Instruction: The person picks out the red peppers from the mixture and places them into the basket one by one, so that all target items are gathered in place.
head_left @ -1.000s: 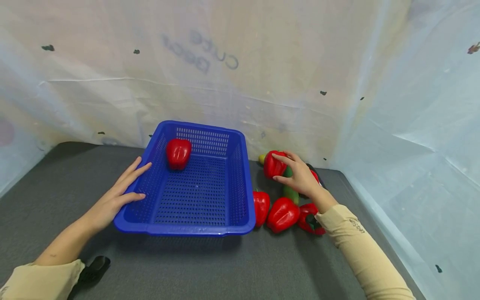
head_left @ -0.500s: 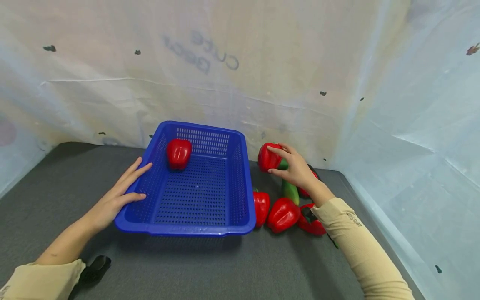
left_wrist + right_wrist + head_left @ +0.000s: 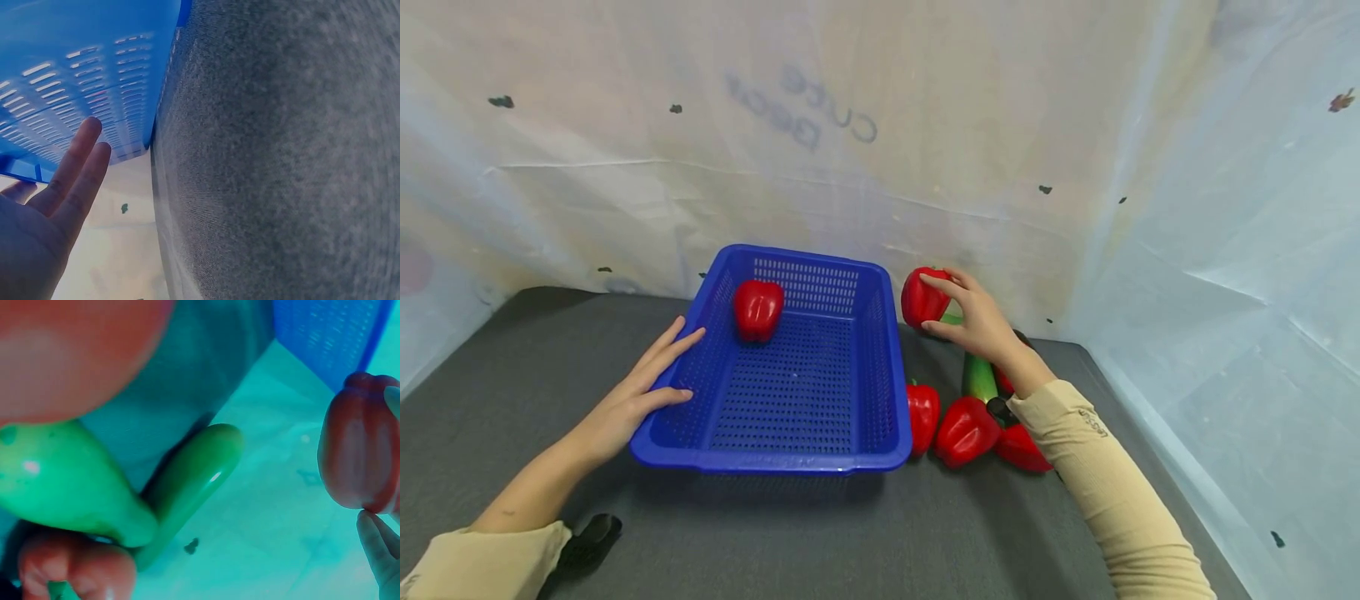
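Observation:
My right hand (image 3: 981, 321) pinches a red bell pepper (image 3: 921, 298) between thumb and fingers, above the far end of a pile of vegetables. In the right wrist view the held bell pepper (image 3: 359, 447) shows at the right edge, with fingertips at its ends. My left hand (image 3: 632, 400) rests at the left rim of a blue basket (image 3: 775, 461), fingers straight and spread. The left wrist view shows fingers (image 3: 81, 162) extended alongside the basket's slotted wall (image 3: 94, 75). Another red bell pepper (image 3: 758, 310) lies inside the basket, in the far left corner.
Right of the basket lie more red bell peppers (image 3: 966, 432) and a long green vegetable (image 3: 979, 379), partly hidden by my right arm. A black object (image 3: 593, 537) is near my left cuff. Pale plastic sheeting (image 3: 925, 167) hangs behind the dark grey table (image 3: 760, 542).
My right hand has lifted the red bell pepper off the pile and carried it leftward and up, toward the basket's right rim. The left hand and basket have stayed in place.

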### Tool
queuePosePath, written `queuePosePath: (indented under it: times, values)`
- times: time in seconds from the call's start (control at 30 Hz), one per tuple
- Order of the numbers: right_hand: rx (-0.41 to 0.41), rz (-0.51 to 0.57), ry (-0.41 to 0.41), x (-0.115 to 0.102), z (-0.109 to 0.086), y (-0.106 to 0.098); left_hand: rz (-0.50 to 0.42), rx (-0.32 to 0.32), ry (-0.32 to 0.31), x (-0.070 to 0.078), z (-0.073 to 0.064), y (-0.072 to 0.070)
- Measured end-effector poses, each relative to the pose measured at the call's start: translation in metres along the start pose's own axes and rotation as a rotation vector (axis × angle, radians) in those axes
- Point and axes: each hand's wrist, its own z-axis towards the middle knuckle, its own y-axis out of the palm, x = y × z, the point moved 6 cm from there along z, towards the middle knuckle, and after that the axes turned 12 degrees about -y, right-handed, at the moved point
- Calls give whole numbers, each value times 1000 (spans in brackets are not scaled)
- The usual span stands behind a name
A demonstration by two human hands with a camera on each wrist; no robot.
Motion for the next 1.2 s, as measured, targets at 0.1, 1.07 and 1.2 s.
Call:
queuePosePath:
  times: [0.1, 1.07, 1.2]
  values:
    - [6, -7, -24, -6, 4, -1, -2, 1, 5, 1, 0, 0]
    - [8, 2, -61, -35, 44, 4, 2, -7, 3, 1, -1, 0]
    - [-18, -11, -12, -35, 50, 7, -2, -8, 7, 1, 0, 0]
